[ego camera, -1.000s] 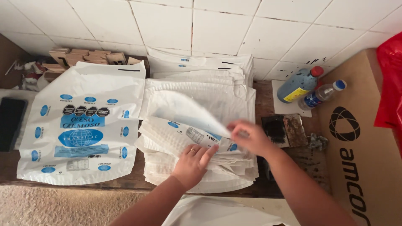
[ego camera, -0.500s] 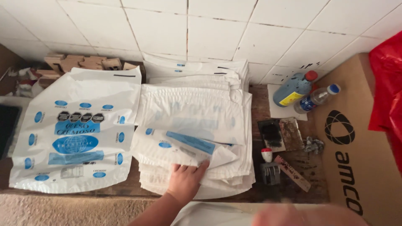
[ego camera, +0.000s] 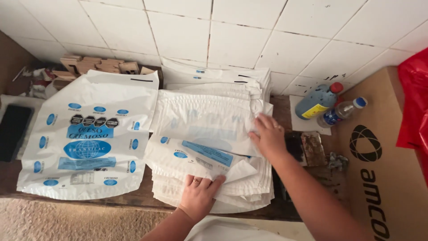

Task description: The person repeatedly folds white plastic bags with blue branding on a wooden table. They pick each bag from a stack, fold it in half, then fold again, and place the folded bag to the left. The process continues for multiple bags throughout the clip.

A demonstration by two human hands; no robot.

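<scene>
Since half a second ago the right hand [ego camera: 267, 136] has come back into the frame and is now lying on the right edge of the middle stack of white plastic bags [ego camera: 209, 120], at frame centre. The view has also shifted, so the stacks are sitting a little higher.

The right hand's fingers are lying flat and slightly spread, pressing the top bag down — apparently to keep the slippery pile from sliding. The left hand [ego camera: 198, 196], at lower centre, is gripping the near corner of a folded bag [ego camera: 200, 158]; its fingers are curled together over the flap, thumb beneath as far as can be seen. That bag is lying at an angle across the front of the stack, its blue-printed face turned up.

Three piles of bags are showing: the printed stack [ego camera: 84, 138] in the left half of the frame, the middle one under the hands, and a further one [ego camera: 214, 76] against the tiled wall [ego camera: 232, 40] at upper centre.

Two bottles [ego camera: 330, 105] are lying side by side at upper right — one blue with a red cap, one clear with a blue cap — beside a brown cardboard box [ego camera: 383, 147]. One dark flat device [ego camera: 13, 131] is resting at the far left, and wooden blocks [ego camera: 96, 64] are heaped at upper left.
</scene>
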